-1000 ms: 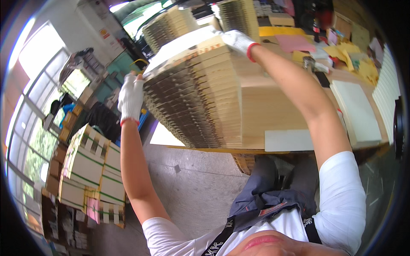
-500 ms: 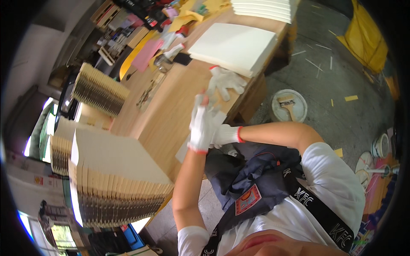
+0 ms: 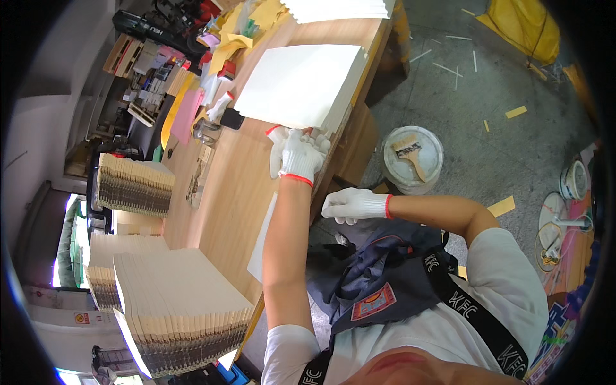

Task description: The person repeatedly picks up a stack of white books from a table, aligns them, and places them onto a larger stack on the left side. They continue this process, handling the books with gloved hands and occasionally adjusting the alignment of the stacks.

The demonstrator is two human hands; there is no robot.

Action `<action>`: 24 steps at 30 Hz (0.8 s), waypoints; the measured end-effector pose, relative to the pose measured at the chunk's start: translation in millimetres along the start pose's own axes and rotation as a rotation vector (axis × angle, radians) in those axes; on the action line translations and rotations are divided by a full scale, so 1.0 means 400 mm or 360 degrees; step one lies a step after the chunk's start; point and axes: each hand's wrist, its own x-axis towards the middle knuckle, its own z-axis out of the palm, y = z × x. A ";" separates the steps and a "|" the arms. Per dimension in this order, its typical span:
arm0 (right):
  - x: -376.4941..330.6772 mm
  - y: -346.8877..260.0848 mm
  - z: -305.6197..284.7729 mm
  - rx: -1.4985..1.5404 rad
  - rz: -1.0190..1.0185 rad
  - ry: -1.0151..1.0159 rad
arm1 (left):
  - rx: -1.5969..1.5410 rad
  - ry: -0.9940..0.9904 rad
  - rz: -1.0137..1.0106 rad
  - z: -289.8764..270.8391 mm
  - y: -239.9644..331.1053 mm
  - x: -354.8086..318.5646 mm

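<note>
My left hand (image 3: 300, 153), in a white knit glove with a red cuff edge, reaches over the bench to the near edge of a white paper stack (image 3: 301, 83). Its fingers close over a loose white glove (image 3: 276, 151), whose red-edged cuff and one side show to the left of the hand. Bare skin shows at the fingertips, which are partly hidden. My right hand (image 3: 356, 205), also gloved, hangs past the bench's near edge above my dark apron (image 3: 385, 256). Its fingers are curled, with nothing visible in them.
Thick stacks of bound paper blocks (image 3: 186, 308) stand at the bench's left end. Another white glove (image 3: 219, 106) and a black flat item (image 3: 231, 119) lie on the wooden bench (image 3: 234, 186). A pail (image 3: 430, 144) with a wide brush (image 3: 410, 154) stands on the floor.
My hands were together, the right at the left glove's cuff; now they are apart. The left has moved onto the loose glove, the right has drawn back. The view has shifted.
</note>
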 end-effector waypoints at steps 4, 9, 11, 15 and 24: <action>-0.018 0.000 -0.034 0.0013 -0.0069 -0.0008 | 0.0066 0.0047 0.0178 0.019 0.030 0.024; -0.008 -0.050 -0.118 0.0121 -0.0291 0.0027 | 0.0039 -0.0036 0.0159 0.085 0.083 0.038; 0.014 -0.096 -0.191 0.0166 -0.0314 0.0117 | 0.0158 -0.0005 0.0249 0.080 0.082 0.086; 0.098 -0.111 -0.408 0.0731 -0.0460 0.0483 | 0.0008 -0.0289 0.0477 0.110 0.124 0.093; 0.139 -0.330 -0.446 0.0896 -0.0194 0.0694 | 0.0471 -0.0380 0.0643 -0.349 0.382 -0.099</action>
